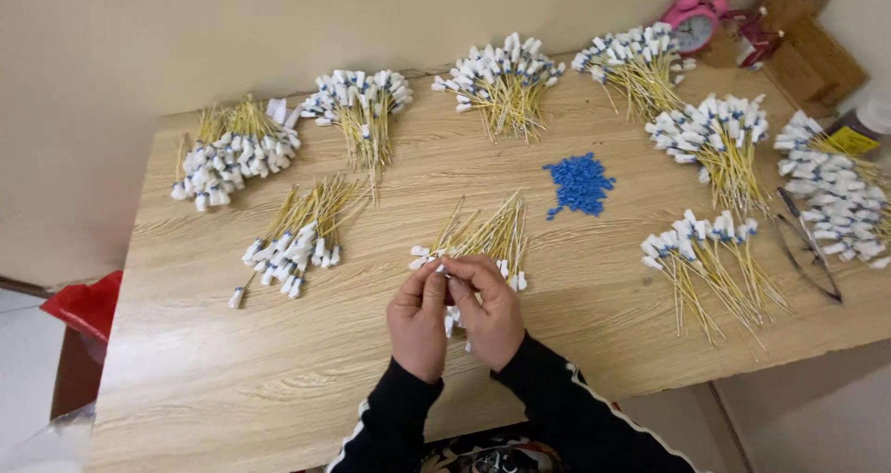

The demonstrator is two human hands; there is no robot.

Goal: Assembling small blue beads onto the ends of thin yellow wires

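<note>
Both hands met at the bench's [232, 380] near edge — left hand [418, 323] and right hand [490, 311] pinched together on a white-capped yellow wire [449, 271], over a small loose bundle [483, 236]. Left to right — red bag [83, 308], capped bundles [232, 157] fanned along the bench, blue caps pile [578, 183], pink alarm clock [691, 20], scissors [809, 243].

one head cam, looking steeply down at the tabletop [278, 380] from close above, facing the wall [186, 37] behind.
</note>
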